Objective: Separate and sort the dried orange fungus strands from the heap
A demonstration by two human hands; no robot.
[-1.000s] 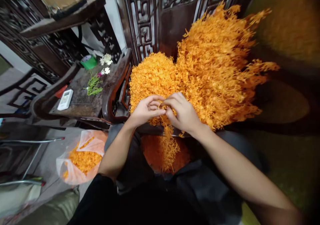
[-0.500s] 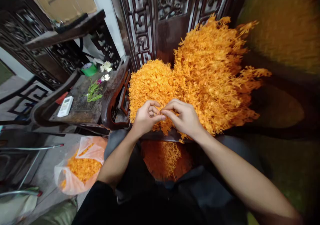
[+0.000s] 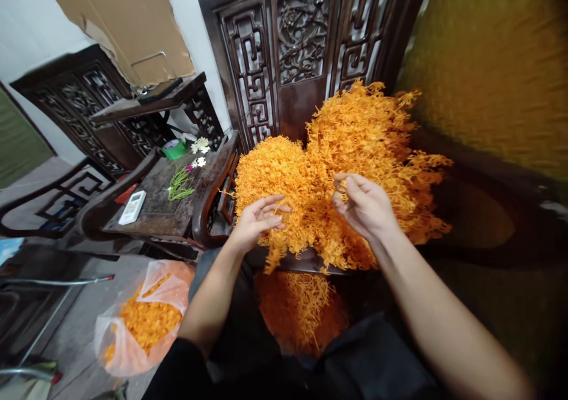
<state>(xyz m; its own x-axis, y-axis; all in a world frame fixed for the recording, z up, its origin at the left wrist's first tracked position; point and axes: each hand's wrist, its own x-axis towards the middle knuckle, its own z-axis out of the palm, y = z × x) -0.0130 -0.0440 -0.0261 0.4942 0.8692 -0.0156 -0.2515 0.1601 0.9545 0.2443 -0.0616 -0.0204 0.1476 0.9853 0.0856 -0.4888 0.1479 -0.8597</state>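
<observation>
Two big heaps of thin, branching orange pieces lie side by side on a dark wooden seat: a rounder left heap (image 3: 270,163) and a larger right heap (image 3: 364,128). My left hand (image 3: 260,222) is over the front of the left heap, fingers apart, with a thin orange strand by the fingers. In front of the right heap, my right hand (image 3: 361,202) is curled with the thumb pressed to the fingers around a small orange piece. More orange strands (image 3: 308,299) lie on a reddish surface below the seat edge.
On the left, a dark side table (image 3: 162,178) bears a remote control (image 3: 132,207), green tape roll (image 3: 174,148), green stems (image 3: 180,184) and white flowers (image 3: 200,145). A plastic bag (image 3: 128,352) with orange pieces stands on the floor. Carved panels (image 3: 304,33) rise behind the heaps.
My hands have moved apart from where their fingertips met; the right hand has gone to the right, and the left hand's fingers have spread. The camera view has tilted up.
</observation>
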